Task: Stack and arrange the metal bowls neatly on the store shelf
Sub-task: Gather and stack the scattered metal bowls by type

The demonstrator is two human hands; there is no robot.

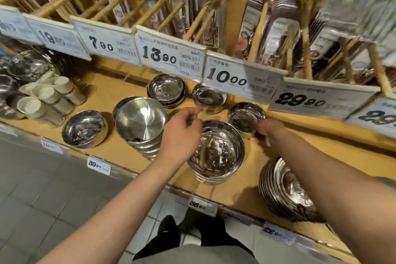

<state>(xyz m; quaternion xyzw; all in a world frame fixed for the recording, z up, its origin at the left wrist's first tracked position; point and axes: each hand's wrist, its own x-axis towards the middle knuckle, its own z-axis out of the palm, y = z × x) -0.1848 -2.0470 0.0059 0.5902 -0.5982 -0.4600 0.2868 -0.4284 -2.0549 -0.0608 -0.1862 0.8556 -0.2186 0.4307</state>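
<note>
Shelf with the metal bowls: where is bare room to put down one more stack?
Bare wood lies behind the single bowl, toward the cups, and at the front edge between the big stack and the tilted plates. The middle, around both hands, is crowded.

Shiny metal bowls (216, 152) – singles & nested stacks – upright on shelf (120, 148).

Grey tiled floor (38, 188) lies below and left of the hands. Beyond them, white price tags (169, 53) reading 7.90, 13.90 and 10.00 front an upper rack of wooden pegs (150, 10) holding packaged utensils (276, 34).
</note>
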